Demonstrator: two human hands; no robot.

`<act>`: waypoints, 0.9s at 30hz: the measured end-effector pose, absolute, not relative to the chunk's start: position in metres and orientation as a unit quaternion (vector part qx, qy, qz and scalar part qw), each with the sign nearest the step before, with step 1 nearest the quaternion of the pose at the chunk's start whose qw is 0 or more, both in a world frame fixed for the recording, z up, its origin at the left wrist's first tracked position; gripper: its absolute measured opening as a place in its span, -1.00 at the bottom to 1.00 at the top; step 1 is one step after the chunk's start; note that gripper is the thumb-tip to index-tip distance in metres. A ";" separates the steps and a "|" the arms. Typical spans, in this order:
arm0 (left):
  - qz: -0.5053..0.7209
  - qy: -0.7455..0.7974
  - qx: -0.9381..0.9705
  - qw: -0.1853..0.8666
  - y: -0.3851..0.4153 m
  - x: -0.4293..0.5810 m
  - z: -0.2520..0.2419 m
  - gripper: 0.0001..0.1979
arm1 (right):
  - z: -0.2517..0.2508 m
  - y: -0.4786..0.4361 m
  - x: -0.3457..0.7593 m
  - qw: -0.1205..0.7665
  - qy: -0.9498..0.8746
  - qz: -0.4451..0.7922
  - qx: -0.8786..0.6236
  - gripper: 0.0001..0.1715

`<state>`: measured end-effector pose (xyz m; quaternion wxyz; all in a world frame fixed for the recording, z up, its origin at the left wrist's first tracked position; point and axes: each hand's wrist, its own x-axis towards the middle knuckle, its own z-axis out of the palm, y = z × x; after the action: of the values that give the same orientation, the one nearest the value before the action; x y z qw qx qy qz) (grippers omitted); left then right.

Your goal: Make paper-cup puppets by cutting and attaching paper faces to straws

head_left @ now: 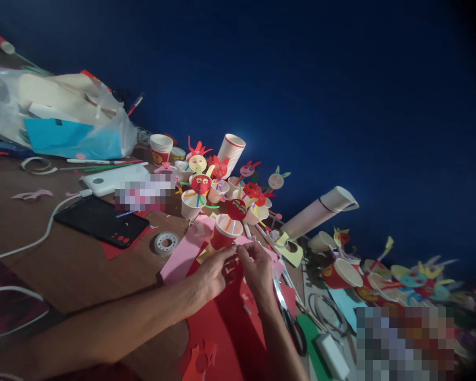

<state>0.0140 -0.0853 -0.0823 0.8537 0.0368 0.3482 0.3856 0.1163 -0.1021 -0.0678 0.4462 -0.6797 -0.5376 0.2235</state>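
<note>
Just in front of a red and white paper cup (223,239), my left hand (212,272) and my right hand (257,264) meet with their fingertips almost together. Both are closed in a pinch; whatever lies between the fingertips is too small to name. From that cup rises a straw with a round red paper face (237,209). Under my hands lies red paper (226,328), with pink paper (179,264) to its left. Scissors (287,312) rest beside my right forearm.
More cups with paper faces (201,184) stand behind, near a stack of cups (230,153) and a leaning white flask (321,211). On the left are a tape roll (167,243), a black phone case (99,222), a cabled white device (115,179) and a plastic bag (122,127).
</note>
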 end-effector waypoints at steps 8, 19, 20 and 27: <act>0.399 0.359 0.005 0.844 -0.082 0.010 -0.076 -0.87 | -0.064 -0.102 0.115 0.460 -0.536 0.247 -0.663 -0.83; 0.415 0.329 0.023 0.848 -0.079 0.007 -0.078 -0.91 | -0.063 -0.101 0.112 0.488 -0.531 0.286 -0.630 -0.79; 0.419 0.328 0.024 0.846 -0.079 0.007 -0.076 -0.90 | -0.062 -0.102 0.112 0.490 -0.533 0.291 -0.626 -0.77; 0.427 0.314 0.038 0.847 -0.075 0.002 -0.074 -0.95 | -0.059 -0.101 0.123 0.538 -0.498 0.300 -0.611 -0.70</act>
<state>0.0019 -0.0750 -0.0745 0.8473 0.0381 0.3136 0.4269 0.1225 -0.1009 -0.0585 0.5379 -0.6105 -0.4980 0.2998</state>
